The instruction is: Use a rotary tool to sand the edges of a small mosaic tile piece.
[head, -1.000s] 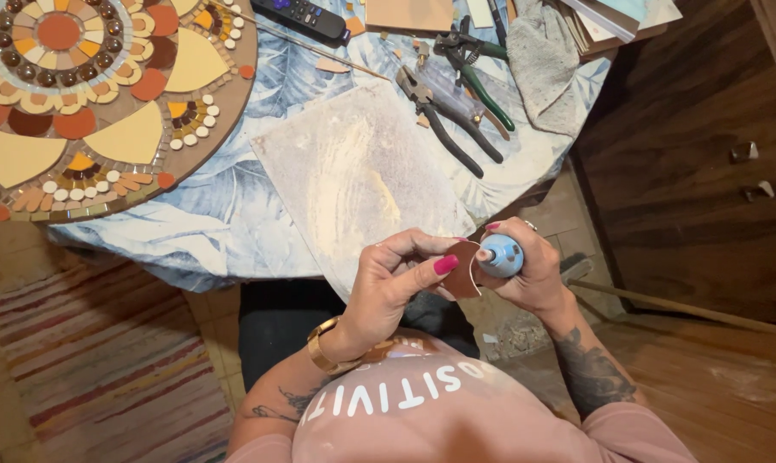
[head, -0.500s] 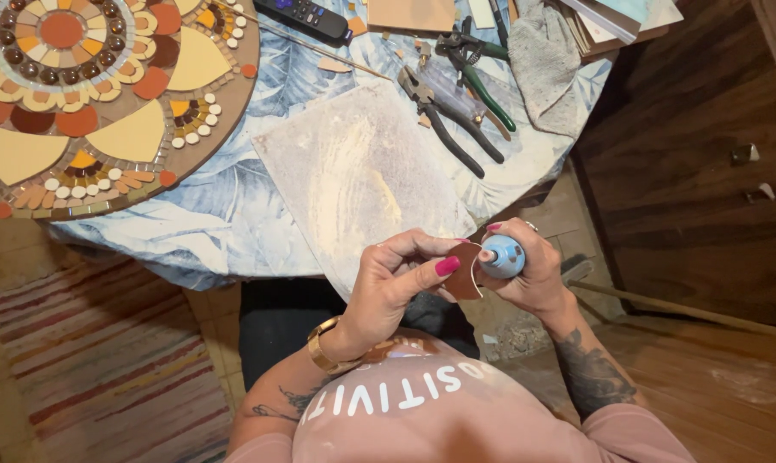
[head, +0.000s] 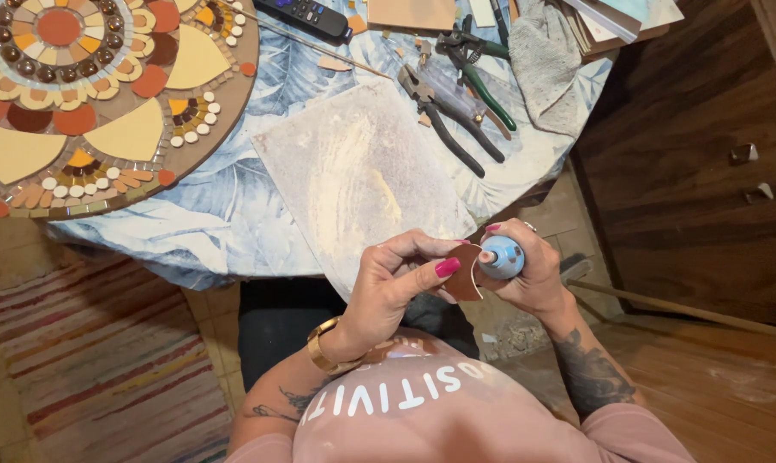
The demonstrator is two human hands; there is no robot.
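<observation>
My left hand (head: pixel 398 283) pinches a small brown tile piece (head: pixel 465 273) with a curved edge, held in front of my chest below the table edge. My right hand (head: pixel 525 270) grips a light blue cylindrical tool (head: pixel 501 255), whose end touches the tile piece. Both hands are close together, nearly touching. A round mosaic board (head: pixel 105 94) with orange, yellow and brown tile pieces lies on the table at the upper left, away from both hands.
A pale square tile (head: pixel 353 176) lies on the leaf-patterned tablecloth (head: pixel 191 223). Black-handled pliers (head: pixel 443 111), green-handled nippers (head: pixel 482 73), a grey cloth (head: pixel 544 60) and a black remote (head: pixel 306 15) lie at the back. A striped rug (head: pixel 88 360) covers the floor at left; a wooden cabinet (head: pixel 705 154) stands at right.
</observation>
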